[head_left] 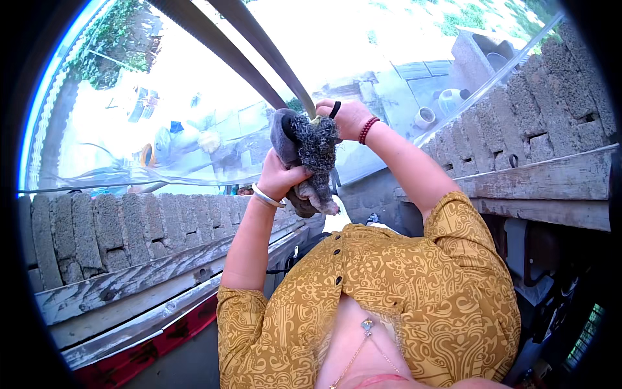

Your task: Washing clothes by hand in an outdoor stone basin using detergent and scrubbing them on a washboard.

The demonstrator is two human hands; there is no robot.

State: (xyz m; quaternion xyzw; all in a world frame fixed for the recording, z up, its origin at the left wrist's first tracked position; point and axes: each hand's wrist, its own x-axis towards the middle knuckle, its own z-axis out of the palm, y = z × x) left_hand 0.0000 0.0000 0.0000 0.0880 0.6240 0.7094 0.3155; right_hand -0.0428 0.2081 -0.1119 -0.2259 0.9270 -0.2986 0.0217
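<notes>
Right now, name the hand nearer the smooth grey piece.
Left. The left hand grips the smooth grey piece; the right hand is farther right, at the shaggy bundle.

No readable text, label, brand, number or sign is showing in the head view
</notes>
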